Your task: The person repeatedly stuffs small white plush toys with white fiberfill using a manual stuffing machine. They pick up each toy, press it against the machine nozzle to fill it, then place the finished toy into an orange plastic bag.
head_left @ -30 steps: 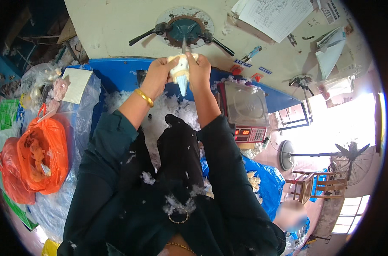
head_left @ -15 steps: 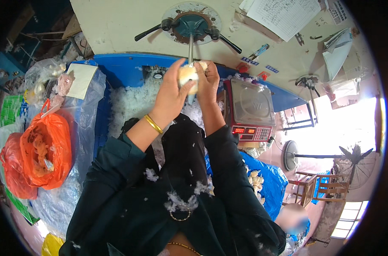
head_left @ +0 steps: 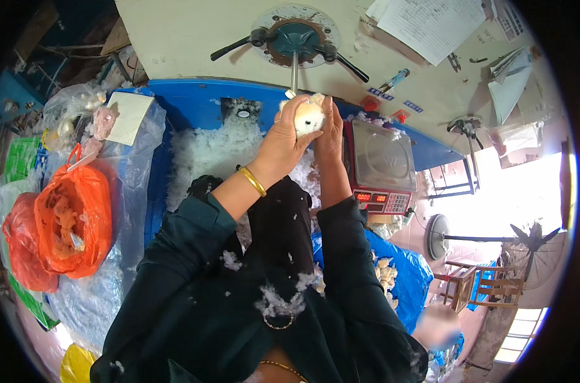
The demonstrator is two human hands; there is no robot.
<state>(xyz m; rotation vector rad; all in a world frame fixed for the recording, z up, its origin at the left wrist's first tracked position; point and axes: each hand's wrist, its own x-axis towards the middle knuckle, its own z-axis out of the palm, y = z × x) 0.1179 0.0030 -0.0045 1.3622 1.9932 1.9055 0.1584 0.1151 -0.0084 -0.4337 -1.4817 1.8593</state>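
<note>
Clock centre: the cream-and-white plush toy (head_left: 310,116), up between my two hands, one dark eye showing.
Left hand: my left hand (head_left: 282,137) grips the toy, fingers curled along its 9 o'clock side and thumb pressed across its lower face.
Right hand: my right hand (head_left: 330,134) is held upright against the toy's 3 o'clock side, helping grasp it; some of its fingers are hidden.
Forearms: the left slants up from between 7 and 8 o'clock, a gold bangle (head_left: 253,182) at the wrist; the right rises more steeply, from between 5 and 6. Both dark sleeves (head_left: 344,239) are pushed back.
Steel tube: the tube (head_left: 294,71) points down from 12 o'clock, its end just above the toy; I cannot tell whether they touch.
Pale panel: the panel (head_left: 181,38) spans 10 to 2 o'clock, with written sheets (head_left: 433,29) at 2.
Fluff: white stuffing (head_left: 207,159) lies heaped at 8 o'clock, below a blue edge (head_left: 188,97).
Scale: a red-framed scale (head_left: 384,156) sits at 4 o'clock.
Bags: an orange bag (head_left: 101,239) gapes at 8 o'clock; a blue sheet (head_left: 416,274) bears cream pieces (head_left: 384,274) at 5.
Room: a standing fan (head_left: 529,252) at 4 o'clock, a wooden chair (head_left: 497,287) between 4 and 5.
</note>
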